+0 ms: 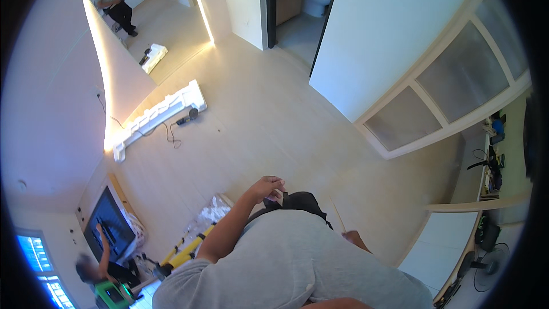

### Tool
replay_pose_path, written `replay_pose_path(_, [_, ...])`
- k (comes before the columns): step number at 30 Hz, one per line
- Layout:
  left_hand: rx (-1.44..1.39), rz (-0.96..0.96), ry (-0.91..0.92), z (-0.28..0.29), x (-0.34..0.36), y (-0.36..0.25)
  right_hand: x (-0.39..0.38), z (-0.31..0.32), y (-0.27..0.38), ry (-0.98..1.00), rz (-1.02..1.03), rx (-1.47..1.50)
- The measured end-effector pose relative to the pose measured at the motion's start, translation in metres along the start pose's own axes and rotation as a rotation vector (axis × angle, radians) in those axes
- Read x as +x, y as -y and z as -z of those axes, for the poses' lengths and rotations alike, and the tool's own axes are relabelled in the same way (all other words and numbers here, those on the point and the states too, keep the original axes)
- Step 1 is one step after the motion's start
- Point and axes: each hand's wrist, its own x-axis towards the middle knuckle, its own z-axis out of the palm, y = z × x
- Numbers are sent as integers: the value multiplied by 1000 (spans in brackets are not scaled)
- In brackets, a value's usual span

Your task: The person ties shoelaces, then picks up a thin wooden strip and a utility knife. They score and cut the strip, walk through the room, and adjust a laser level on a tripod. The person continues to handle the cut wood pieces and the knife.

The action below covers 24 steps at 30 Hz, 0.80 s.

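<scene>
My left hand is in front of my waist, its fingers bent and pinched together. Between them shows a small pale flat piece, whose kind I cannot make out. Just beside it is the dark cloth of my trousers. Lower and to the right, my right hand comes out past my grey shirt, partly hidden by it. It is closed on a thin, light wood-coloured stick that points away over the floor.
White foam packing and a corded power tool lie at the left, before a lit-edge mirror. A co-worker reaches to a dark panel near a green device and yellow tripod. Framed glass panels stand right.
</scene>
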Motion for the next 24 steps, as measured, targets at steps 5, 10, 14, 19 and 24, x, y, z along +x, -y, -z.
replay_pose_path(5, [-117, -77, -154, 73, 50, -66, 72, -31, 28, 34, 75, -351])
replay_pose_path(10, [-105, -196, -168, 140, 130, -180, 136, -35, 212, 89, -54, 242])
replay_pose_path(14, [164, -333, -339, 193, 175, -265, 192, 30, 423, 198, 560, -238])
replay_pose_path(19, [356, -275, -613, 278, 210, -313, 232, 76, 678, 157, 365, -82])
replay_pose_path(24, [-58, -74, -859, 347, 264, -246, 228, 112, 868, 214, 458, -30])
